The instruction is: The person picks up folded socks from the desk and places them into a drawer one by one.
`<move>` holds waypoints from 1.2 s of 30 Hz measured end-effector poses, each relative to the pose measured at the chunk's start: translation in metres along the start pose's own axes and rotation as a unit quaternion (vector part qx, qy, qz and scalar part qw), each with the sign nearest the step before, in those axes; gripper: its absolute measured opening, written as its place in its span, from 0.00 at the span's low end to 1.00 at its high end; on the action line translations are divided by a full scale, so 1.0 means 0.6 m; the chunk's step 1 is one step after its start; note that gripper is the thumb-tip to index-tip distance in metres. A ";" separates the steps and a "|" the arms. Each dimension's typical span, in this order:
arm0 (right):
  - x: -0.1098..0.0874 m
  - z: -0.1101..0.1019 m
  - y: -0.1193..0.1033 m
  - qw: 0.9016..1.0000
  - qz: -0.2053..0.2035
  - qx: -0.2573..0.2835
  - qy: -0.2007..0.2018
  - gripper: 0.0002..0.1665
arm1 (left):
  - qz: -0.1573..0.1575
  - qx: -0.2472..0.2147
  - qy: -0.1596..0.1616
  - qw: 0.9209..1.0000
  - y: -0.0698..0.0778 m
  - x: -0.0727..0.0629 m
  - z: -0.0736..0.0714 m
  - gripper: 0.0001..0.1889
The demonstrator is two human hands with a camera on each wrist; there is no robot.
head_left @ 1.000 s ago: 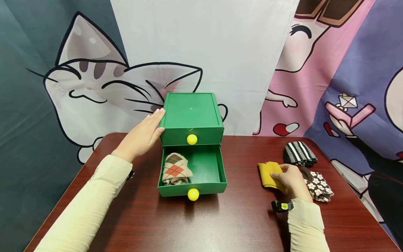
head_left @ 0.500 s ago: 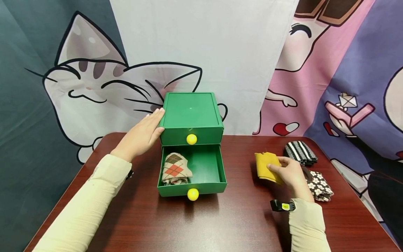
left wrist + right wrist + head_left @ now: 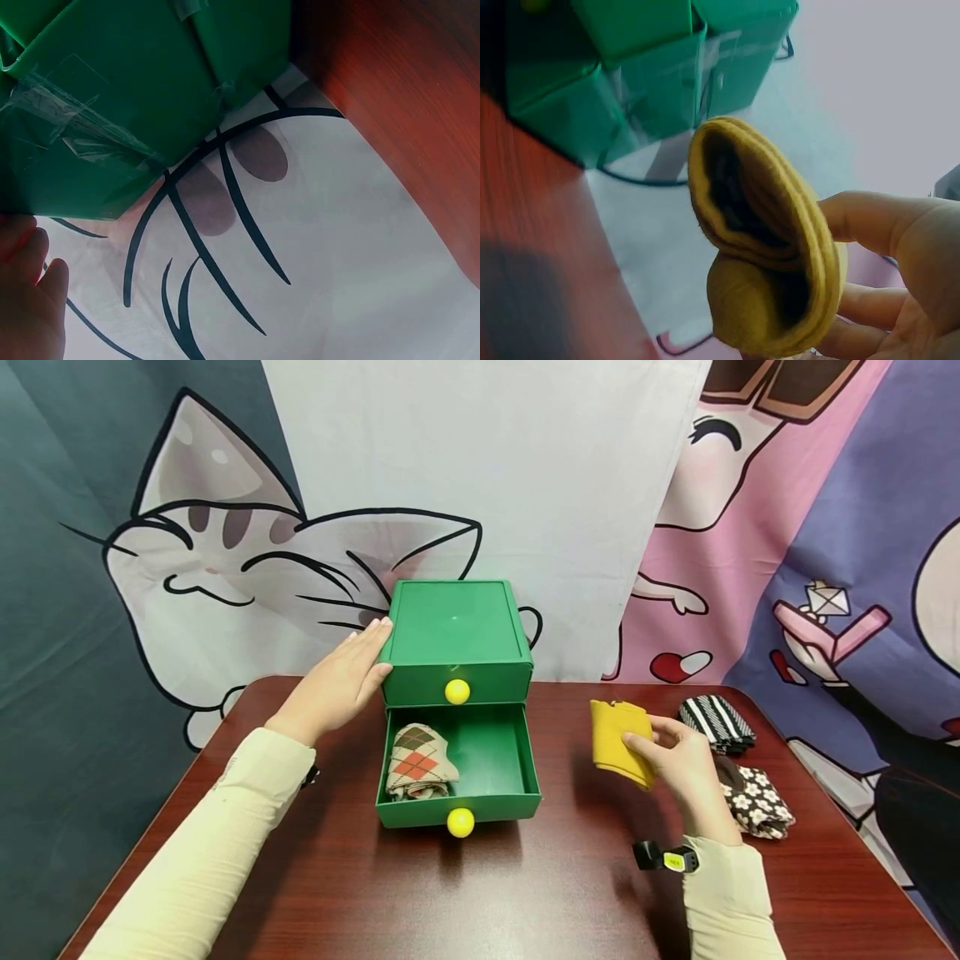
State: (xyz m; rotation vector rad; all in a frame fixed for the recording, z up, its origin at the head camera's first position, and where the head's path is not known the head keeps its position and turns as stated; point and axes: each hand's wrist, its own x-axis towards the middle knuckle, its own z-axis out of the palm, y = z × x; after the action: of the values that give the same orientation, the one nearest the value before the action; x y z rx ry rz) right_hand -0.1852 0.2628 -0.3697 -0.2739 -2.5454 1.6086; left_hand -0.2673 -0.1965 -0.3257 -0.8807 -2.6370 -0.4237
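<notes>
My right hand [image 3: 684, 767] pinches a folded yellow sock [image 3: 621, 743] by its right side and holds it up over the table. In the right wrist view the folded layers of the sock [image 3: 769, 240] show, with thumb and fingers on one side of it. My left hand [image 3: 333, 685] lies with straight fingers against the left side of a green two-drawer box [image 3: 457, 627]. The lower drawer [image 3: 491, 752] is pulled out, and an argyle sock [image 3: 418, 764] lies folded in its left half. The upper drawer, with a yellow knob [image 3: 457, 692], is closed.
A folded black-and-white striped sock [image 3: 716, 724] and a dark flowered sock [image 3: 757, 802] lie at the table's right side. A cartoon-printed cloth [image 3: 570, 527] hangs behind the reddish-brown table [image 3: 450, 902]. Clear tape [image 3: 97, 131] covers part of the box's side.
My right hand has lifted the yellow sock off the table and carried it leftward, away from the other socks. The left hand stays at the box.
</notes>
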 end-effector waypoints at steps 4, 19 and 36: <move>-0.011 0.009 -0.017 1.000 -0.001 0.015 0.005 0.36 | 0.002 0.003 0.003 1.000 0.001 0.000 0.000 0.31; -0.065 0.059 -0.087 0.993 -0.068 0.098 0.000 0.27 | 0.001 0.025 -0.006 1.000 0.003 0.002 -0.004 0.32; -0.080 0.135 -0.146 0.982 -0.150 0.084 -0.081 0.20 | 0.003 0.020 0.002 1.000 0.001 -0.001 0.001 0.32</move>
State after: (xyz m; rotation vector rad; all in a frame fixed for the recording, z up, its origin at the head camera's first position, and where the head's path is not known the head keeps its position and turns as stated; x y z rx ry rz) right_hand -0.1617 0.1442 -0.3257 0.2556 -2.3941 1.7689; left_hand -0.2668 -0.1961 -0.3263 -0.8734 -2.6285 -0.3685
